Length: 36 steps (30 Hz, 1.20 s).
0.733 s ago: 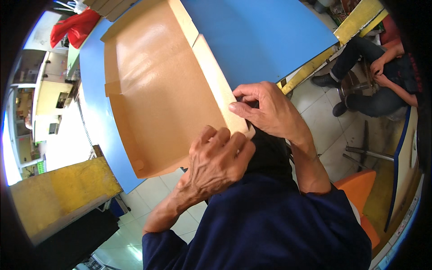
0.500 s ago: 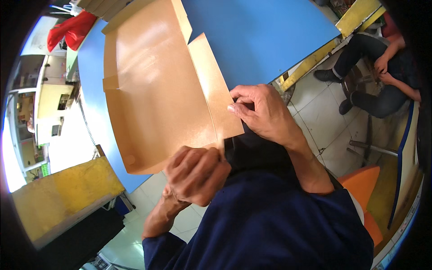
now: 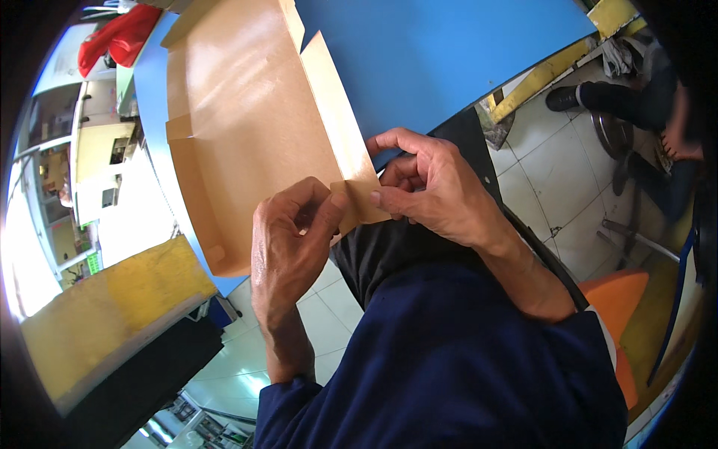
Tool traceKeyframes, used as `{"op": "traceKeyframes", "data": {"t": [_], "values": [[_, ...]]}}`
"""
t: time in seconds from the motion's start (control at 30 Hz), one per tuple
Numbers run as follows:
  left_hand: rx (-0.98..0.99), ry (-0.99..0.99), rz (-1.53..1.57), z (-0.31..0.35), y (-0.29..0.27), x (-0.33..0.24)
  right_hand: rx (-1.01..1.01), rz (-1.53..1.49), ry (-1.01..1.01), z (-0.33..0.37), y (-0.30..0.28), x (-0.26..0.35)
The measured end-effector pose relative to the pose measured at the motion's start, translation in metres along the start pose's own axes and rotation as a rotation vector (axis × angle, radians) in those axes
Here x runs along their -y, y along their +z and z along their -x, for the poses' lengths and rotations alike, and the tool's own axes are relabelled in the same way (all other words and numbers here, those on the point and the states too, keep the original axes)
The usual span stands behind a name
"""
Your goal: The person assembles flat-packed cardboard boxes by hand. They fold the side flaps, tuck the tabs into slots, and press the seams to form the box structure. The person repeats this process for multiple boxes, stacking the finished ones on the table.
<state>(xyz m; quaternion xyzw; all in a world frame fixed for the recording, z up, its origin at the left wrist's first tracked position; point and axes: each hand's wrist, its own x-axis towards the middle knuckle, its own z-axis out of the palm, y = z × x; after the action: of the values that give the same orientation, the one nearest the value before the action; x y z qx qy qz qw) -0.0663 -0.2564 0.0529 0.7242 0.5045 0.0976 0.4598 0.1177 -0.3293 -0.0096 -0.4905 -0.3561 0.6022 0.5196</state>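
A large brown cardboard box [image 3: 254,127], glossy inside, lies unfolded toward me on the blue table. Its left wall and near-left corner stand up. At the near-right corner, my left hand [image 3: 292,239] pinches a small folded flap [image 3: 351,200] between thumb and fingers. My right hand [image 3: 441,183] grips the right side panel [image 3: 336,120] close to the same corner, thumb on the inner face and fingers partly hidden behind it. The two thumbs are a short way apart. The far end of the box runs out of the picture.
The blue tabletop [image 3: 441,60] extends right of the box. A red cloth-like thing [image 3: 120,41] is at the far left. A yellow-painted bench [image 3: 120,299] stands at left. Another person's leg [image 3: 628,103] shows at right, with an orange chair [image 3: 617,299] nearer me.
My left hand has turned, its thumb now on the corner flap, which is folded inward. The right side panel stands more upright. The right hand stays on that panel.
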Motion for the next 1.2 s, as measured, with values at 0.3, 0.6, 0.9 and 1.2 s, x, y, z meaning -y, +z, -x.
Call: {"op": "traceKeyframes", "data": {"t": [0.3, 0.6, 0.9, 1.2], "values": [[0.041, -0.036, 0.124, -0.004, 0.002, 0.002, 0.037, -0.186, 0.059, 0.002, 0.007, 0.009], [0.025, -0.032, 0.181, -0.003, 0.002, 0.000, 0.032, -0.215, 0.046, -0.001, 0.006, 0.008], [0.027, 0.005, 0.203, -0.003, 0.005, 0.003, -0.065, -0.221, 0.008, 0.001, 0.014, 0.004], [0.103, -0.064, 0.254, -0.009, -0.007, -0.012, -0.110, -0.139, -0.060, -0.004, 0.023, 0.005]]}}
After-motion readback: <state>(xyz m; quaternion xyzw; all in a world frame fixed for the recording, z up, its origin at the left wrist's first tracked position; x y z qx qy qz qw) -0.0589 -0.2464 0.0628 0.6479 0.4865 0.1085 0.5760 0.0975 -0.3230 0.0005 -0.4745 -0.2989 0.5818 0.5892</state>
